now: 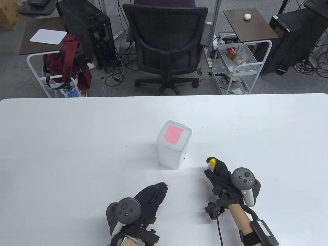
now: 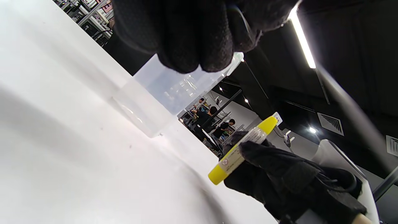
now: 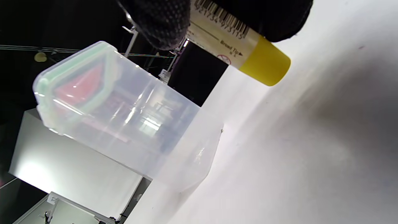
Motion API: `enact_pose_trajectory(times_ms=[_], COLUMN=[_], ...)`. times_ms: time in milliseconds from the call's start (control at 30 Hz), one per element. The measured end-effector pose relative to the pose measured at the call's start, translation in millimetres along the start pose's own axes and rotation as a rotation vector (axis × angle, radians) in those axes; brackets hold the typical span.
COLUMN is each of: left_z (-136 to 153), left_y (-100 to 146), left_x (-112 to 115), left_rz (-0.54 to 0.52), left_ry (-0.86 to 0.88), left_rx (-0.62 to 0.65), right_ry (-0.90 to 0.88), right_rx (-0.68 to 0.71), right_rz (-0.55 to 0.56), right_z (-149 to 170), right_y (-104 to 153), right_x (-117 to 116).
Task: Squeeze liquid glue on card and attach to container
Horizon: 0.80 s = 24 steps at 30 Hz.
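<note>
A tall translucent container [image 1: 173, 147] stands upright in the middle of the white table [image 1: 64, 143], with a pink card [image 1: 174, 134] lying flat on its pale green lid. It also shows in the left wrist view [image 2: 161, 93] and the right wrist view [image 3: 124, 118], where the card [image 3: 82, 84] shows red. My right hand [image 1: 217, 175] grips a glue tube with yellow caps [image 1: 211, 162], held above the table to the right of the container; the tube shows too in the left wrist view [image 2: 239, 152] and the right wrist view [image 3: 239, 40]. My left hand [image 1: 152, 197] rests near the table's front, fingers curled, holding nothing.
A black office chair [image 1: 166, 46] stands behind the table's far edge, with a white cart [image 1: 238, 61] at the right and a cart with a red backpack [image 1: 66, 61] at the left.
</note>
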<state>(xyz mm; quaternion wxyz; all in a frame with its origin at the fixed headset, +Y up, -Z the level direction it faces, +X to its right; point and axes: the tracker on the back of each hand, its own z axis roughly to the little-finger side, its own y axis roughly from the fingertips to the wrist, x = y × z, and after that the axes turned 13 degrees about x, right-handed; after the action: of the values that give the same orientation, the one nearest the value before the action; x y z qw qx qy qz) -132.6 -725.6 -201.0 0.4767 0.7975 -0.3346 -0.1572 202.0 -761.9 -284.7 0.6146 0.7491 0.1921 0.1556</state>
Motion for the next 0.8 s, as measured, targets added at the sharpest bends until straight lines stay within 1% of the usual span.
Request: enact_pose_trajectory(times_ms=[233,433,500,567,667,767,800], left_z=[1.6,1.9,2.0,2.5,4.0,5.3,6.0], left_y=[-0.2,-0.3,-0.2,-0.4,-0.3,0.2,0.4], left_x=[-1.2,-1.8,-1.9,-2.4,-3.7,-4.8,-5.0], left_rz=[0.000,0.005,0.003,0.001,-0.007,-0.018,-0.020], left_ry=[0.009,0.010,0.009,0.000,0.007,0.031,0.038], left_rx=[-0.008,-0.019,-0.020,-0.021,-0.029,-0.040,-0.044], right_ry=[0.026,-0.017,-0.015,0.006,0.059,0.109,0.119], right_rx=[-0.045,-0.032,0.001,0.024,0.076,0.089,0.105], right_rz=[-0.038,-0.040,-0.042,-0.031,-0.004,0.045,0.081], right_z=[8.2,13.1,11.5,7.7,-0.1,-6.7,-8.9], right_y=[-7.6,-6.0,-3.7,-0.5,8.8,25.9,35.0], right_x=[-3.5,-5.3,-3.2,1.9,16.4,30.2,34.6])
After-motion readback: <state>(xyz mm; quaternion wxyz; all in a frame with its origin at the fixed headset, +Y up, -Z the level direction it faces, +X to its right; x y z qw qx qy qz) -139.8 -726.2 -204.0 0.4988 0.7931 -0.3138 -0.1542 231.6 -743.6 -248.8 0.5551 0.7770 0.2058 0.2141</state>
